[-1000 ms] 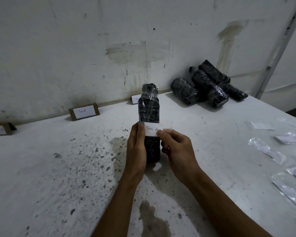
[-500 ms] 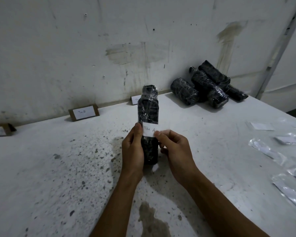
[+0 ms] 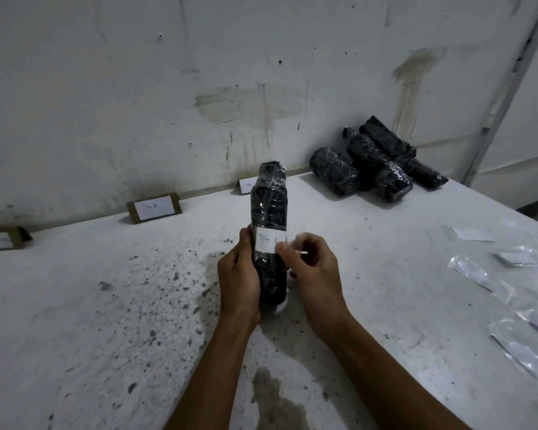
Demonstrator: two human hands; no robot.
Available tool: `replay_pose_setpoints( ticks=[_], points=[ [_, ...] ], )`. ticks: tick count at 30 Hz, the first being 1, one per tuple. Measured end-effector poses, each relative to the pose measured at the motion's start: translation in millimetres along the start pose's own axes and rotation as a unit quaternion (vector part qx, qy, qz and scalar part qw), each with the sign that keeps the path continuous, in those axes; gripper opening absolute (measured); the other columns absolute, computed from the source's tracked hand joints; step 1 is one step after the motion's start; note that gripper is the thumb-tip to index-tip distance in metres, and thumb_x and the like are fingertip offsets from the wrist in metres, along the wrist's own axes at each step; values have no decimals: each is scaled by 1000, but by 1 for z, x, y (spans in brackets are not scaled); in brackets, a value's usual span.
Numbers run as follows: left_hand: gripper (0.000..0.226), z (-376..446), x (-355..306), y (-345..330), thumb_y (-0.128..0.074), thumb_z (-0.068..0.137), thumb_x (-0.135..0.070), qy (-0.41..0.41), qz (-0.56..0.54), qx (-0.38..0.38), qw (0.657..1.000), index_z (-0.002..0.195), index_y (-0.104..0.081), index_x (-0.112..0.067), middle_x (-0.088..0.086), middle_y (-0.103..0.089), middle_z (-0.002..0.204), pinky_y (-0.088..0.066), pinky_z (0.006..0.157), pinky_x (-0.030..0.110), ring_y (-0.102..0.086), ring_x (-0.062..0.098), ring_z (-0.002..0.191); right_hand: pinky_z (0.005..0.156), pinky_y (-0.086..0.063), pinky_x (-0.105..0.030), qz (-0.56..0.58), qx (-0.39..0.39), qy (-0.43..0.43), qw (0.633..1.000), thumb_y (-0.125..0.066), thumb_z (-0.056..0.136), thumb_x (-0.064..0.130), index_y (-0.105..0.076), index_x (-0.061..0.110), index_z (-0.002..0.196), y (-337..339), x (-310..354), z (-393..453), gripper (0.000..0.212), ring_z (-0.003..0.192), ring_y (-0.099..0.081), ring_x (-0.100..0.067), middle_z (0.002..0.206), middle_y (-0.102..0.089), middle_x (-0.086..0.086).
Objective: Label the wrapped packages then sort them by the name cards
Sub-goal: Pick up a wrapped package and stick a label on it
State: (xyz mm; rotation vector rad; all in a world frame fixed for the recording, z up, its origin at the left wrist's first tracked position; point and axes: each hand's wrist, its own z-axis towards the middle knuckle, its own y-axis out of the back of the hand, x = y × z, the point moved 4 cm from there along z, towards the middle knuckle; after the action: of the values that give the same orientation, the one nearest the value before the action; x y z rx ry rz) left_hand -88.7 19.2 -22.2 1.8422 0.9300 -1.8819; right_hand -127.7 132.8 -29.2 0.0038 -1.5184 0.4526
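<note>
A black bottle-shaped package (image 3: 269, 206) wrapped in clear film stands upright at the table's middle. My left hand (image 3: 238, 274) grips its lower left side. A white label (image 3: 267, 242) reading "Tim A" sits across its front. My right hand (image 3: 311, 268) pinches the label's right end against the package, thumb on the paper. Name cards lean against the wall: "Tim B" (image 3: 154, 207), one half hidden behind the package (image 3: 246, 185), and one at far left (image 3: 0, 240). Several more wrapped packages (image 3: 376, 164) lie piled at the back right.
Loose white labels (image 3: 472, 234) and clear plastic sleeves (image 3: 475, 271) are scattered along the table's right side. The white table (image 3: 106, 305) is speckled with dark spots, with a stain near the front edge. A stained wall runs close behind.
The label's right end has been wrapped round onto the package. My right hand has shifted up and right along it, and the package has tilted slightly left in my left hand.
</note>
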Motion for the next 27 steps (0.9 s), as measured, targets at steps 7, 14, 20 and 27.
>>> replay_pose_setpoints(
  ticks=[7, 14, 20, 27],
  points=[
    [42, 0, -1, 5, -49, 102, -48, 37, -30, 9, 999, 87, -79, -23, 14, -78, 89, -61, 76, 50, -75, 37, 85, 94, -59, -46, -27, 67, 30, 997, -69, 94, 22, -69, 22, 123, -3, 3, 4, 28, 112, -69, -21, 117, -74, -2],
    [51, -1, 2, 5, -47, 99, -53, 116, -111, 94, 983, 107, -77, -12, 21, -74, 97, -59, 62, 38, -71, 31, 72, 100, -53, -56, 6, 38, 27, 999, -71, 91, 20, -75, 11, 108, 4, 0, 10, 20, 107, -71, -30, 108, -76, -10],
    [51, -3, 2, 1, -43, 101, -49, 115, -123, 126, 978, 105, -79, -13, 18, -76, 91, -59, 60, 37, -71, 28, 67, 92, -57, -45, -16, 55, 37, 998, -70, 90, 32, -71, 13, 114, 5, 2, 9, 31, 104, -70, -25, 110, -74, -7],
    [43, -7, 3, -5, -44, 103, -49, 50, -12, 110, 993, 85, -81, -36, 11, -79, 97, -60, 85, 49, -77, 31, 92, 98, -57, -37, -24, 91, 32, 995, -75, 81, 44, -44, 35, 147, -3, 0, 9, 74, 121, -65, -14, 136, -64, 5]
  ],
)
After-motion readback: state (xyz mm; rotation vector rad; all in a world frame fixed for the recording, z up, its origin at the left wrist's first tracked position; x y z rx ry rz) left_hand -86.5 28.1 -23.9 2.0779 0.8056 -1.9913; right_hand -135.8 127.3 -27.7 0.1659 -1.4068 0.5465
